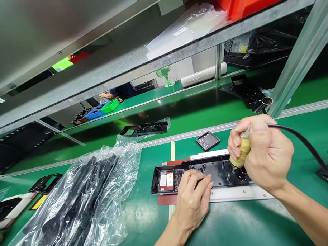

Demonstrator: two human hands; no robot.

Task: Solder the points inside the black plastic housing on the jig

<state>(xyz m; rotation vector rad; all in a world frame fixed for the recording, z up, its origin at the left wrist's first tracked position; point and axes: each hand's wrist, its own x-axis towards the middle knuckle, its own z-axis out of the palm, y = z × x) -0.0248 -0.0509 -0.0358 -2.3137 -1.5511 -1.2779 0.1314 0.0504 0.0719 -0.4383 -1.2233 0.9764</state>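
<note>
A long black plastic housing (pixel 217 171) lies open side up in a white fixture (pixel 231 193) on the green bench. My left hand (pixel 194 196) grips its near wall left of the middle, with bent fingers reaching inside; whether a small part is between the fingertips is hidden. My right hand (pixel 267 151) is closed around a corded tool with a yellow-wrapped handle (pixel 241 152), much like a soldering iron. Its thin metal tip points down into the right part of the housing. Behind the housing stands a small black tray (pixel 208 140) with many tiny metal pieces.
Clear plastic bags with black parts (pixel 83 199) cover the bench at left. A black cord (pixel 303 137) runs right from the tool. Another black housing (pixel 144 128) lies on the green belt beyond the metal rail. A shelf beam (pixel 155 61) crosses above, and a metal post (pixel 297 63) stands at right.
</note>
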